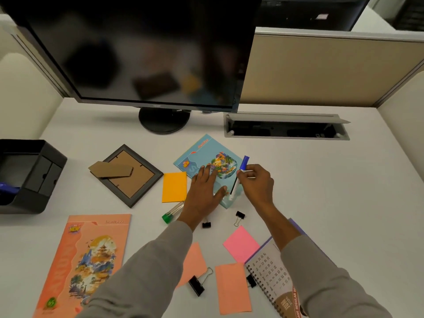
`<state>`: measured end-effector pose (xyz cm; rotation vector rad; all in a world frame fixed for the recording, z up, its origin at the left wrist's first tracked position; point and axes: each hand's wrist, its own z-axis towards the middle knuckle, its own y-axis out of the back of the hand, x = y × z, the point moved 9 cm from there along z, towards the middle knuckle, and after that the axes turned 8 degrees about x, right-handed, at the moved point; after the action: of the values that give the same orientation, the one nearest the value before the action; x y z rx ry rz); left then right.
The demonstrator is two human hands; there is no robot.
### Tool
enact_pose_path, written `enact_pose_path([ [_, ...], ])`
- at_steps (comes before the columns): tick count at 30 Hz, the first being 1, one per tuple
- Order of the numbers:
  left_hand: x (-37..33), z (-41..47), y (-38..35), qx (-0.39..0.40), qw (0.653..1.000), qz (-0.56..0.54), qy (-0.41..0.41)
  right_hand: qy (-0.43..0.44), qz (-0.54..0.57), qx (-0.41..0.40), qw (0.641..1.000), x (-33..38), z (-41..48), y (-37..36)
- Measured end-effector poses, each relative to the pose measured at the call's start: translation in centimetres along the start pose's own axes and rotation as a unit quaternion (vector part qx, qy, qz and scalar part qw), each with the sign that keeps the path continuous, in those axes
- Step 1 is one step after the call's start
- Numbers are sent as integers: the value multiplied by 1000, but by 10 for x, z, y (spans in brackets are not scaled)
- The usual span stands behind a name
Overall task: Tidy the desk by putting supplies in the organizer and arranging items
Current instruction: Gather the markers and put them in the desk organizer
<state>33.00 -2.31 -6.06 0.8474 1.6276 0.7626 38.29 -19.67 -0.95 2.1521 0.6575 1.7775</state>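
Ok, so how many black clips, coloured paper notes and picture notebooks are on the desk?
Black clips: 4
Coloured paper notes: 4
Picture notebooks: 2
Total: 10

"NEW" — orange notebook (87, 260), blue notebook (206, 152)

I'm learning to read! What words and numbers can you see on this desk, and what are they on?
"NEW", on a yellow badge on the orange notebook.
"NEW", on a badge on the blue notebook.
"65", probably, on the orange notebook's green seal.
"REGULAR", upside down on the spiral calendar; its day numbers are too small.
Both notebook titles and the monitor logo are too blurred.
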Motion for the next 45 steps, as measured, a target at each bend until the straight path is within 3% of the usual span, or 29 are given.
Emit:
enact_pose_path([
  [7,46,-34,63,-117,987,-106,31,96,38,59,993,66,-22,-53],
  [22,221,-150,152,-269,943,-84,178,221,36,161,961,184,-76,-178],
  [32,294,-204,122,-223,932,-14,284,355,61,215,908,297,-131,-261],
  [39,295,-208,116,-208,932,35,295,413,83,252,871,352,-169,-323],
  [45,293,-210,118,-219,933,24,286,415,101,278,860,364,-184,-375],
])
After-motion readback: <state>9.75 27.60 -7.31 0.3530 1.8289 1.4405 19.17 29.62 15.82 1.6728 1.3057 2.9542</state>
